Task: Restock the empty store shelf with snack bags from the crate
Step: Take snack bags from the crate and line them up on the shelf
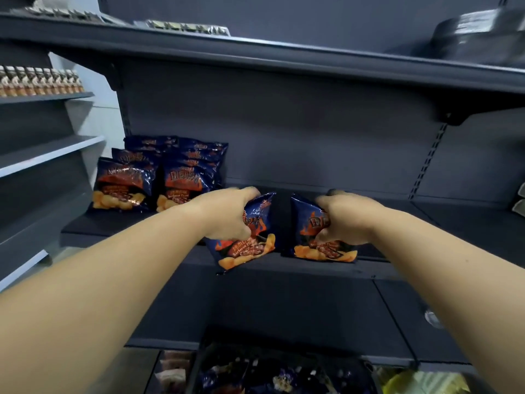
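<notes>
**Two snack bags held at the shelf's front edge**

Left hand (230, 214): fingers curled round a blue barbecue snack bag (250, 237), tilted, its lower corner overhanging the dark shelf (312, 268). Right hand (345, 220): fingers gripping a second matching bag (321, 243), upright on the shelf, just beside the first. Stocked bags (159, 172): rows at the shelf's left end. Crate (278, 371): below, blurred.

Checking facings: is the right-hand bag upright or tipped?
Upright: the bag in the right hand stands on the shelf, print facing out.
</notes>
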Tool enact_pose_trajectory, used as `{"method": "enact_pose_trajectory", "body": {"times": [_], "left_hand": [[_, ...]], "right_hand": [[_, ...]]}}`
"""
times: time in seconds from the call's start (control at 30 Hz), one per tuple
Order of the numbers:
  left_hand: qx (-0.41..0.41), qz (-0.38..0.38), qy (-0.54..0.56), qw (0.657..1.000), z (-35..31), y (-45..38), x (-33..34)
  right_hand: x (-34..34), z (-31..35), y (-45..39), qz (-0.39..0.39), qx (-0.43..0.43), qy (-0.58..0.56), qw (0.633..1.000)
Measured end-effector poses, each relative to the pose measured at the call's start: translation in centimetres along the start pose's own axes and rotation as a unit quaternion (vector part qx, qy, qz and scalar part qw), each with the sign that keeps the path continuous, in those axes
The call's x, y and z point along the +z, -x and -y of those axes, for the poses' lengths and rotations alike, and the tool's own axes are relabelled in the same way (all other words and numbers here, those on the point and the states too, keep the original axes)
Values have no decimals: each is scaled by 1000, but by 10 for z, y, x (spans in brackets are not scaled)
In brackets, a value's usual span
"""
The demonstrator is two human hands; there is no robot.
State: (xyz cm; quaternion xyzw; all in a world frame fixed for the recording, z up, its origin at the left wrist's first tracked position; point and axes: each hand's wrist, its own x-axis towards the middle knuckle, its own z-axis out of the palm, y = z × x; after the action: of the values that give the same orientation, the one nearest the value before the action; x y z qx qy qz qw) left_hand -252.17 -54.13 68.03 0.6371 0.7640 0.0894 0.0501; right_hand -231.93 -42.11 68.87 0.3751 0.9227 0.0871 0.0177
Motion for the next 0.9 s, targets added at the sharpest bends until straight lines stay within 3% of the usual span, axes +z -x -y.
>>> {"method": "enact_pose_trajectory", "body": {"times": [0.3, 0.43, 0.57, 0.9], "left_hand": [[1, 10, 27, 1000, 10, -65, -43], [16, -19, 18, 1000, 18, -96, -55], [29, -49, -5, 998, 28, -125, -66], [-3, -37, -14, 999, 48, -214, -46]], "right_hand": [[-20, -15, -48, -25, 69, 5, 997], [-21, -26, -69, -36, 92, 20, 995], [-20, -38, -93, -60, 80, 3, 995], [5, -61, -161, -81, 27, 18, 996]]}}
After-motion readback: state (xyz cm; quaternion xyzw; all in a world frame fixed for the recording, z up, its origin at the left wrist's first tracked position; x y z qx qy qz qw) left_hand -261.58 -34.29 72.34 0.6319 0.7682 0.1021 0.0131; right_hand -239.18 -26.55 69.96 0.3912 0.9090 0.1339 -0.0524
